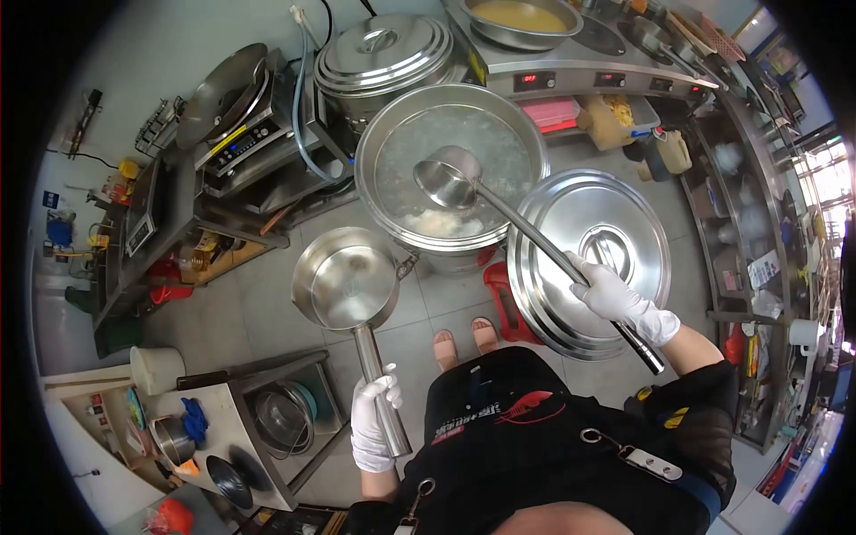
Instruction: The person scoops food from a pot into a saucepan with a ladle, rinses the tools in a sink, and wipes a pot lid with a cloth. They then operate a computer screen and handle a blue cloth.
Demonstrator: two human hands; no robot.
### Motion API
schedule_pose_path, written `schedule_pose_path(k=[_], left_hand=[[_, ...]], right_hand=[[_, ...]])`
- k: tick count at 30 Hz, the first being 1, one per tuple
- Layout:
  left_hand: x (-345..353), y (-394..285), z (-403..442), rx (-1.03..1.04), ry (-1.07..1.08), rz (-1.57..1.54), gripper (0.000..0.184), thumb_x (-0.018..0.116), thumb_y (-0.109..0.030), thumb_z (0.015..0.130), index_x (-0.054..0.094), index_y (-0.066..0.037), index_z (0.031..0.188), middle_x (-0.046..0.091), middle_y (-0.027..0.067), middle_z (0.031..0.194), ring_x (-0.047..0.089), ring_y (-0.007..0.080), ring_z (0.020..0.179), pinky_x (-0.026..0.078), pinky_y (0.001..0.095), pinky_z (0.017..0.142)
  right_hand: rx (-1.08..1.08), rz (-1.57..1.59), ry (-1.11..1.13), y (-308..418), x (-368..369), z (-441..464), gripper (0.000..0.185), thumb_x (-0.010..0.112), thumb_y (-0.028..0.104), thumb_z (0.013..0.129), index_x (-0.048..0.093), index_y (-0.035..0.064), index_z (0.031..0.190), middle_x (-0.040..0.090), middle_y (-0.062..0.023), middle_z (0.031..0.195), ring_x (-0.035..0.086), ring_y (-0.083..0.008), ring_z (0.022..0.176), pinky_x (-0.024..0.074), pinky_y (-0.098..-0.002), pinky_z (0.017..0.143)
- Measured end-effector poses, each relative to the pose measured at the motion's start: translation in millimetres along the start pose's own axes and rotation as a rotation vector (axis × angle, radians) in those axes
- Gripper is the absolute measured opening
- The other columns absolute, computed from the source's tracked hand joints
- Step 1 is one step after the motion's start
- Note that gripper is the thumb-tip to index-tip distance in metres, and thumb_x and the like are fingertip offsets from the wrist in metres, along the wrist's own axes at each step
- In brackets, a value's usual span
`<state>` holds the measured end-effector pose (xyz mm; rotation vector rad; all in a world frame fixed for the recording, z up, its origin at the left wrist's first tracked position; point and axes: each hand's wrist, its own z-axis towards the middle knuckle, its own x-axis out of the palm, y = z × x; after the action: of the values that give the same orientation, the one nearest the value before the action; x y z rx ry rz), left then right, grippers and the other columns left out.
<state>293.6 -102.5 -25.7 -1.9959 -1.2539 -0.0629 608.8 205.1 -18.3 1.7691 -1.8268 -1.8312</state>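
Note:
My left hand, in a white glove, is closed around the long handle of a steel saucepan. The inside of the saucepan shows only bare metal. In my right hand, also gloved, is the long handle of a steel ladle. The ladle's bowl is over the tall steel stockpot, close to the cloudy liquid. Pale lumps show near the pot's front wall. Below my right hand lies a large round steel lid, on a red stool.
Behind the stockpot stands a second lidded pot. A basin of yellow liquid sits on the stove counter. Shelving lines the right, with a wok at upper left and a steel table at lower left.

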Motion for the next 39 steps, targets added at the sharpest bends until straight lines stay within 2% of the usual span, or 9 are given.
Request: schedule_pose_path(k=[4,6,19,22,24,25,27,31,39], left_hand=[[-4.7,-0.3,0.1,-0.003,-0.012,-0.004,0.037,0.06,-0.008,0.079,0.052,0.007,0.112,0.052,0.0049,0.076,0.049,0.0124,0.059,0.04,0.0263,0.053],[-7.0,-1.2,2.1,-0.01,-0.016,-0.006,0.038,0.06,-0.008,0.078,0.052,0.007,0.112,0.052,0.0048,0.076,0.049,0.0124,0.059,0.04,0.0263,0.052],[-18.9,-10.8,8.7,-0.038,-0.017,-0.031,0.037,0.059,-0.008,0.08,0.052,0.008,0.113,0.051,0.0036,0.075,0.048,0.0112,0.059,0.04,0.0251,0.052],[-17.7,-10.6,11.5,-0.045,-0.016,-0.071,0.037,0.061,-0.007,0.078,0.052,0.007,0.112,0.053,0.0045,0.075,0.049,0.012,0.059,0.04,0.0257,0.052],[-17.5,-9.9,9.8,-0.044,-0.019,-0.07,0.037,0.061,-0.007,0.078,0.052,0.007,0.112,0.052,0.0045,0.075,0.049,0.012,0.059,0.04,0.0257,0.053],[-16.4,-9.9,9.7,-0.047,-0.02,-0.07,0.038,0.061,-0.007,0.078,0.052,0.007,0.112,0.052,0.0045,0.075,0.048,0.0121,0.059,0.04,0.0258,0.053],[-15.1,-10.0,10.2,-0.048,-0.021,-0.068,0.038,0.061,-0.007,0.078,0.052,0.007,0.112,0.051,0.0045,0.075,0.048,0.0121,0.06,0.04,0.0259,0.053],[-18.2,-13.4,8.7,-0.039,-0.012,-0.025,0.039,0.061,-0.009,0.078,0.051,0.008,0.112,0.051,0.0044,0.076,0.048,0.012,0.06,0.04,0.0259,0.053],[-7.6,-20.0,9.1,-0.013,-0.061,0.001,0.041,0.061,-0.009,0.077,0.051,0.008,0.114,0.051,0.004,0.076,0.048,0.011,0.057,0.04,0.0249,0.05]], right_hand=[[0.109,-0.021,0.086,20.1,-4.7,8.3,0.06,0.056,0.01,0.086,0.036,-0.0016,0.141,0.064,-0.0239,0.091,0.062,-0.0272,0.078,0.0472,-0.034,0.078],[0.166,-0.057,0.127,31.5,-6.9,11.3,0.057,0.052,0.005,0.082,0.039,-0.0062,0.137,0.061,-0.033,0.098,0.063,-0.0398,0.094,0.0484,-0.0395,0.083],[0.134,-0.08,0.154,39.6,4.1,18.7,0.052,0.052,0.007,0.083,0.044,-0.0073,0.132,0.061,-0.0318,0.104,0.061,-0.04,0.101,0.0481,-0.0381,0.087],[0.045,-0.044,0.165,27.9,6.3,21.1,0.052,0.052,0.008,0.084,0.044,-0.0041,0.134,0.063,-0.0302,0.1,0.065,-0.0379,0.093,0.0501,-0.0374,0.082],[0.068,0.101,0.243,25.4,5.2,24.1,0.051,0.052,0.007,0.085,0.045,-0.0005,0.135,0.066,-0.0226,0.088,0.067,-0.0289,0.072,0.0526,-0.0349,0.066],[0.068,0.105,0.243,34.2,-1.1,26.3,0.051,0.052,0.007,0.085,0.045,-0.0005,0.135,0.066,-0.0226,0.088,0.067,-0.0289,0.072,0.0526,-0.0349,0.066],[0.284,0.258,0.371,61.1,-20.6,30.3,0.052,0.051,0.005,0.085,0.045,0.0035,0.136,0.062,-0.0102,0.072,0.056,-0.016,0.052,0.0471,-0.0301,0.048],[0.333,0.461,0.426,59.9,-29.7,39.8,0.054,0.054,0.004,0.089,0.04,0.0053,0.141,0.05,0.0011,0.068,0.046,-0.0072,0.048,0.0411,-0.0234,0.044],[0.382,0.239,0.316,68.8,-63.4,30.5,0.058,0.054,0.009,0.087,0.038,0.006,0.142,0.05,-0.0009,0.068,0.048,-0.0089,0.051,0.0413,-0.0253,0.047]])
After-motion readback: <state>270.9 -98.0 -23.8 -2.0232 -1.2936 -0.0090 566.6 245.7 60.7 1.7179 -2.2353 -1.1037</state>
